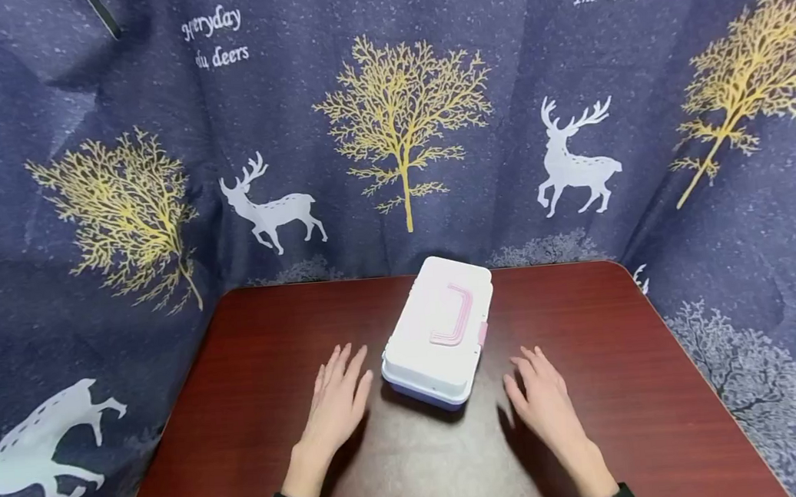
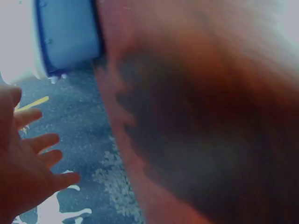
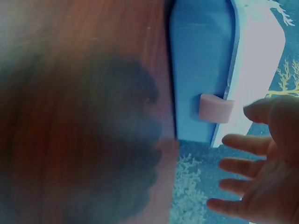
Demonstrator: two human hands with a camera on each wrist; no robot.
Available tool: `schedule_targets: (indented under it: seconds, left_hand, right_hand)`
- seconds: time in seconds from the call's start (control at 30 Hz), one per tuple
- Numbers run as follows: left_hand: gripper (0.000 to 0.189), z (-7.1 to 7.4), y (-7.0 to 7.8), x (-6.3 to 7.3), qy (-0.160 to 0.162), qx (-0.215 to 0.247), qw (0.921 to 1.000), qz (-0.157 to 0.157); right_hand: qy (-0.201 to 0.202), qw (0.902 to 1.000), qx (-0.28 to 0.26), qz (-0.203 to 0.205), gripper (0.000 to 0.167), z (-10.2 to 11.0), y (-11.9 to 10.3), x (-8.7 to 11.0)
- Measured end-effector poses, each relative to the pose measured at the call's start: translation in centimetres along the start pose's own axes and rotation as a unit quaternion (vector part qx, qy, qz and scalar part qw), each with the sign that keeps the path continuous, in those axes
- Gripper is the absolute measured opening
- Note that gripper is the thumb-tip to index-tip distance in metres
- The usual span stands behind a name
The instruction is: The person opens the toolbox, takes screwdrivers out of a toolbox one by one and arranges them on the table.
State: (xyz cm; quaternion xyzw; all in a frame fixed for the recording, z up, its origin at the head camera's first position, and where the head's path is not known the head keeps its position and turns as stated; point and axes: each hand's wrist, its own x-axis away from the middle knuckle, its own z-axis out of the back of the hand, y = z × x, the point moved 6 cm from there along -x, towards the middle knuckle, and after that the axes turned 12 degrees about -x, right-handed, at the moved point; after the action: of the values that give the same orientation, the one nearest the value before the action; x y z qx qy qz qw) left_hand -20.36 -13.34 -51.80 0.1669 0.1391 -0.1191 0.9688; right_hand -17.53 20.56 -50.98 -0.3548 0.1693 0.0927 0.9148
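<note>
A lidded plastic storage box [image 1: 421, 331] sits at a slant on the table, its white lid down over a blue body. On the lid lies a pink handle [image 1: 460, 315], and a pink latch [image 3: 216, 108] shows on the side towards my right hand. My left hand [image 1: 335, 399] hovers to the left of the box, fingers extended and apart from it. To the right of the box my right hand [image 1: 543, 396] is held above the table, fingers loosely spread and holding nothing. Both hands cast shadows on the tabletop.
The reddish-brown wooden table [image 1: 292, 325] has rounded far corners. Behind it and along both sides hangs a dark blue curtain [image 1: 398, 248] printed with white deer and yellow trees. The box stands near the table's far edge.
</note>
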Motion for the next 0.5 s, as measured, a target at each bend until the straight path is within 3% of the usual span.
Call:
schedule_targets:
  seconds: [0.1, 0.2, 0.37, 0.5]
  left_hand:
    - [0.045, 0.9, 0.8, -1.4, 0.030, 0.038, 0.9988, 0.002]
    - [0.039, 1.7, 2.4, -3.3, 0.040, 0.050, 0.9979, -0.008]
    - [0.024, 1.9, 6.8, -6.3, -0.005, 0.056, 0.9967, -0.058]
    - [0.020, 1.0, 9.9, -7.8, -0.056, 0.029, 0.9920, -0.109]
  right_hand:
    - [-0.007, 0.9969, -0.055, -0.056, 0.030, 0.2, 0.3, -1.1]
    - [-0.028, 0.9846, -0.119, -0.124, 0.031, -0.1, 0.7, -2.4]
    - [-0.054, 0.9668, -0.180, -0.173, 0.032, -1.9, 1.0, -4.6]
    - [-0.057, 0.9565, -0.201, -0.203, 0.037, -3.3, 1.6, -5.5]
